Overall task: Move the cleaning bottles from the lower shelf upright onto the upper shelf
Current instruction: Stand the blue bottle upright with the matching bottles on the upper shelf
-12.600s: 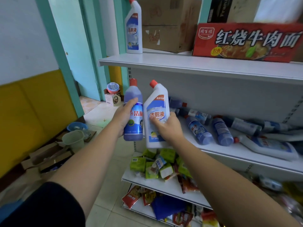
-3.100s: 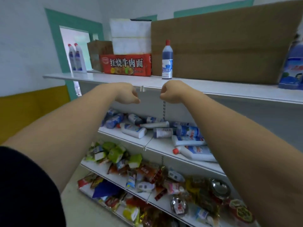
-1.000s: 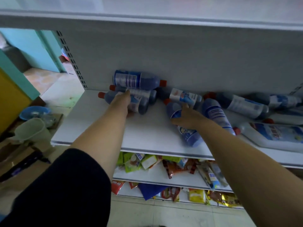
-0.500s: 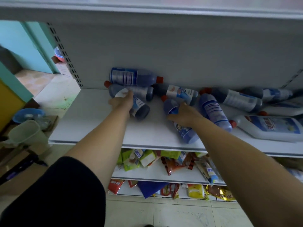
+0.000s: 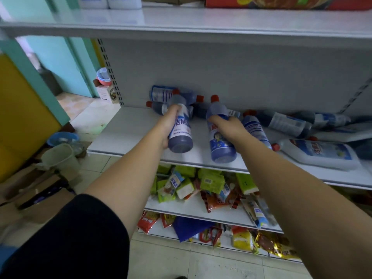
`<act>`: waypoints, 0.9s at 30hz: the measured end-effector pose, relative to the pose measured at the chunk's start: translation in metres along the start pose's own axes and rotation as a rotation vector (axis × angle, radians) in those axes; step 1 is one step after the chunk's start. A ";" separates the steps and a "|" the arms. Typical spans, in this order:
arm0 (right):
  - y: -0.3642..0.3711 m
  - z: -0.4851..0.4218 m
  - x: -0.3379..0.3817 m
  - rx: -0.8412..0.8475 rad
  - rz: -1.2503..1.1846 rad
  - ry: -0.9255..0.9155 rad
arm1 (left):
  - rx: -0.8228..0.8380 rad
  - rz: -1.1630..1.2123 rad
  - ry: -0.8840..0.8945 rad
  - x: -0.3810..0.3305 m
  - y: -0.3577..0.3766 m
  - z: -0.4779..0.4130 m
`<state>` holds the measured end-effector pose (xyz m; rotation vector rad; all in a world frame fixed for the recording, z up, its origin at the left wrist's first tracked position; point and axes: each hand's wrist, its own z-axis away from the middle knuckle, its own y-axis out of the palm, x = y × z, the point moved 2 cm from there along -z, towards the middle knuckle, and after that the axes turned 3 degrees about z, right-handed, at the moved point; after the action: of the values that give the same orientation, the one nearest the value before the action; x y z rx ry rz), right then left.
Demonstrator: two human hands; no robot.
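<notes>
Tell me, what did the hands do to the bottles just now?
Both hands only touched lying bottles before. Now the left hand grips one blue cleaning bottle, the right hand a second blue cleaning bottle, both pulled forward, caps tipped up. The other bottles stayed lying on the lower shelf.

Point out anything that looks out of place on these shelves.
The cleaning bottles on the lower shelf lie on their sides in a jumble against the back panel, some stacked on one another. The left hand and right hand each grip one, tilted. Below, snack packets are heaped loosely. No spill shows.
</notes>
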<state>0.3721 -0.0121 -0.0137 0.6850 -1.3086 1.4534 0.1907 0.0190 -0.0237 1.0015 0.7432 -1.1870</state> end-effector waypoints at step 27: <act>-0.140 0.207 0.059 -0.064 -0.374 -0.470 | 0.384 0.007 0.307 -0.045 0.128 0.245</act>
<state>0.4393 -0.2055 0.1414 1.2079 -1.4713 0.9738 0.2961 -0.1801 0.1430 1.5291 0.7632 -1.2094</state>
